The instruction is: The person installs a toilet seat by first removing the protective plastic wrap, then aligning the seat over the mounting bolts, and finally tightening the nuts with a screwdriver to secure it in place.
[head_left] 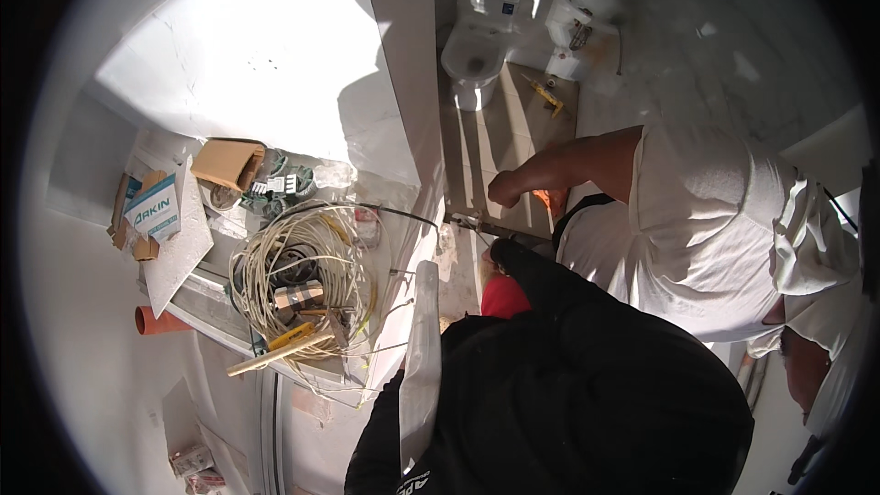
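Nearest the camera in the head view: black jacket (596, 403) across the lower middle, one sleeve (545, 280) stretched toward the center. At its cuff, right hand (492, 259), small and largely hidden; impossible to tell how far open the fingers, or whether gripping anything. Left hand out of sight. Just below the right hand, red cloth (504, 298); over the jacket's left side, upright white strip (421, 367).

To the hand's upper left, black cable (403, 213), curving from the top of a large pale coil (246, 289) toward the hand, its far end hard to make out. Lying across the coil's lower edge, wooden-handled hammer (280, 353), with yellow tool (291, 337) alongside. Behind the coil, green parts (270, 188) and open cardboard box (225, 163). Farther left, white board (179, 252) beneath a teal-and-white carton (151, 206); below, orange pipe (160, 320).

On the right, co-worker (697, 229) in a white shirt, bent over, bare arm (577, 160) extended above the tile floor (463, 165). Beneath that arm, orange object (550, 200), partly covered. Beyond, yellow caulking gun (550, 101) on the tiles, near a white toilet (472, 60).
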### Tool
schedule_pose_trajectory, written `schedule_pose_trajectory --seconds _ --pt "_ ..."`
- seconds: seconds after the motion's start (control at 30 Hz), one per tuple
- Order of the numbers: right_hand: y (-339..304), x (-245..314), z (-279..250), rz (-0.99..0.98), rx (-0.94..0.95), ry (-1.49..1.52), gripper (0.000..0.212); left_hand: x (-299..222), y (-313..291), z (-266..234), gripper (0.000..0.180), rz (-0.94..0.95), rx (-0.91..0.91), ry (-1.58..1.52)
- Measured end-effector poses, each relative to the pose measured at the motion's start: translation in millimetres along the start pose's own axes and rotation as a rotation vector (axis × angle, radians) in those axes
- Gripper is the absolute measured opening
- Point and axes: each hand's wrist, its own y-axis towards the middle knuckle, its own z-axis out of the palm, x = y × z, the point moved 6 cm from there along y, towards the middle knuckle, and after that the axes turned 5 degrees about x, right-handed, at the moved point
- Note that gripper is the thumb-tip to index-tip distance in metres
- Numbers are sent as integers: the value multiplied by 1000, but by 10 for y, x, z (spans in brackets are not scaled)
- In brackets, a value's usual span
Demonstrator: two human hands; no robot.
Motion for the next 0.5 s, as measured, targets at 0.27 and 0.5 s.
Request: schedule_pose_trajectory --seconds 0.27,0.5 --pt "-801 -124 -680 -479 159 808 30 -822 240 722 82 15 130 296" --pt "-1320 -155 -2022 -458 -56 443 53 -2008 614 1465 85 55 201 530"
